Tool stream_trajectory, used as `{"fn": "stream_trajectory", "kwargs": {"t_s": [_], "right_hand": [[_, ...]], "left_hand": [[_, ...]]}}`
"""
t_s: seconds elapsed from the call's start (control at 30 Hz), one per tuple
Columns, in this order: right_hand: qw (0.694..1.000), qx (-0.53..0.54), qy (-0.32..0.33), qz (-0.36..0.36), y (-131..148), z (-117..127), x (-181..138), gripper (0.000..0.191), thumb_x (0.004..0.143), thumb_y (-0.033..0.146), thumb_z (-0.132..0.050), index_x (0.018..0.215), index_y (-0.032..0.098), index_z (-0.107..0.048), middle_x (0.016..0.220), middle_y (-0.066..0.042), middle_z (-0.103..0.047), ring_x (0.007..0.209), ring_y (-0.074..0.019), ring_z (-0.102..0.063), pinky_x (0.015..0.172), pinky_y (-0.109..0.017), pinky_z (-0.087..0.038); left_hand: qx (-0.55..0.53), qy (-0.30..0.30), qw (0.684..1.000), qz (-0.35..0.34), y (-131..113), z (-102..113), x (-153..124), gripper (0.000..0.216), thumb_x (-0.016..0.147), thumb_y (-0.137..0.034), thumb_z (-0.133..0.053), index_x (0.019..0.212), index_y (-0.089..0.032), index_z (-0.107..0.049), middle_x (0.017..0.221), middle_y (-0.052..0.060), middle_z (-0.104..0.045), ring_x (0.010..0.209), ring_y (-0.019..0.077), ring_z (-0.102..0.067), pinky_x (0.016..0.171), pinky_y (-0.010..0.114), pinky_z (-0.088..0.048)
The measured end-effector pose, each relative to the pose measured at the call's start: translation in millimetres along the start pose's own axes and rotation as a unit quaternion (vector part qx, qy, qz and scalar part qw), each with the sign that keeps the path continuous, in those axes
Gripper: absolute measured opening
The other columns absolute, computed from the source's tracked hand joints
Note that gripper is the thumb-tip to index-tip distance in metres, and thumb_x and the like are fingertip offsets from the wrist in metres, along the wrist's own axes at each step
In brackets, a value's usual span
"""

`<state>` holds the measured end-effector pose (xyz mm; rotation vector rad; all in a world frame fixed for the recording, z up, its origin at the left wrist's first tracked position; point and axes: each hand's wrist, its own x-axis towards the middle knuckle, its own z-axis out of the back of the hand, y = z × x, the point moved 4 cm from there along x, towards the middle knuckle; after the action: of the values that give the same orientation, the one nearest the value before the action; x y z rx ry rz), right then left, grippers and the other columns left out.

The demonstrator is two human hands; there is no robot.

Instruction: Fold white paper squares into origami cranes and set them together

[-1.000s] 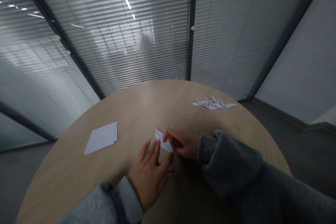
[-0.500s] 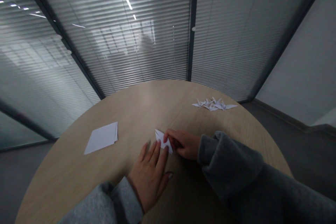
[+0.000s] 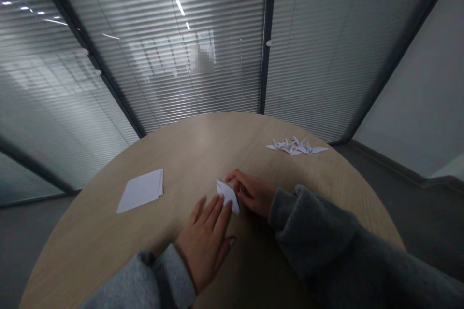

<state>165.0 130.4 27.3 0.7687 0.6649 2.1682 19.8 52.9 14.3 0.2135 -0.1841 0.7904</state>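
A small piece of folded white paper (image 3: 227, 192) lies on the round wooden table, its pointed end facing away and to the left. My left hand (image 3: 205, 234) is spread flat, with its fingertips resting on the paper's lower left part. At the paper's right edge is my right hand (image 3: 252, 192). Its index finger reaches past the paper's upper edge, apart from the thumb, while the other fingers are loosely curled. Whether the thumb touches the paper's edge I cannot tell.
A stack of white paper sheets (image 3: 141, 191) lies on the left of the table (image 3: 203, 145). Several folded paper cranes (image 3: 297, 147) are grouped at the back right. Beyond the table's far edge stand glass panels with blinds (image 3: 188, 91).
My right index finger has lifted off the paper and moved to its upper edge. More of the folded paper shows. My left hand remains on it.
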Motion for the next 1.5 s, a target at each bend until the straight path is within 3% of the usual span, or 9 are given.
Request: {"fn": "stream_trajectory", "kwargs": {"t_s": [0.2,0.4,1.0,1.23,1.5], "right_hand": [[0.997,-0.072,-0.012,-0.019,-6.3,2.9,4.6,0.029,0.069,-0.003,-0.051,0.09,0.016,-0.054,0.072,0.002,-0.052,0.062,-0.0117,-0.046,0.063,-0.025,-0.037],[0.997,-0.07,0.004,-0.041,-4.3,4.3,4.5,0.017,0.071,0.002,-0.055,0.08,0.016,-0.055,0.068,0.003,-0.05,0.061,-0.0111,-0.044,0.061,-0.023,-0.035],[0.994,-0.106,0.023,-0.024,2.9,1.1,5.3,0.013,0.072,0.004,-0.054,0.074,0.017,-0.05,0.07,0.001,-0.047,0.068,-0.0143,-0.044,0.066,-0.026,-0.035],[0.993,-0.109,0.023,-0.029,0.7,0.3,5.9,0.012,0.074,0.005,-0.056,0.075,0.016,-0.052,0.072,0.0,-0.048,0.07,-0.0151,-0.045,0.067,-0.027,-0.035],[0.991,-0.127,0.032,-0.022,2.1,-0.2,6.4,0.009,0.074,0.007,-0.057,0.077,0.015,-0.055,0.072,0.0,-0.048,0.071,-0.0159,-0.045,0.067,-0.028,-0.035]], "left_hand": [[-0.024,-0.002,1.0,-0.011,3.3,3.8,-2.5,0.044,0.09,-0.027,-0.04,0.132,-0.014,-0.04,0.14,0.014,-0.044,0.131,0.0276,-0.036,0.105,0.054,-0.03],[-0.053,-0.04,0.998,0.009,4.7,0.1,-4.7,0.041,0.086,-0.021,-0.04,0.127,-0.013,-0.043,0.133,0.019,-0.046,0.117,0.03,-0.05,0.094,0.048,-0.047],[-0.074,-0.016,0.997,0.018,4.9,-0.4,-4.3,0.048,0.084,-0.02,-0.042,0.131,-0.011,-0.04,0.137,0.016,-0.045,0.117,0.0299,-0.05,0.098,0.048,-0.044],[-0.07,-0.014,0.997,-0.008,5.3,1.7,-2.2,0.049,0.082,-0.019,-0.042,0.131,-0.01,-0.039,0.135,0.017,-0.047,0.122,0.0286,-0.046,0.1,0.05,-0.041],[-0.105,-0.018,0.994,0.028,6.2,5.8,-2.3,0.048,0.082,-0.019,-0.043,0.129,-0.012,-0.041,0.134,0.017,-0.044,0.117,0.0296,-0.049,0.096,0.048,-0.045]]}}
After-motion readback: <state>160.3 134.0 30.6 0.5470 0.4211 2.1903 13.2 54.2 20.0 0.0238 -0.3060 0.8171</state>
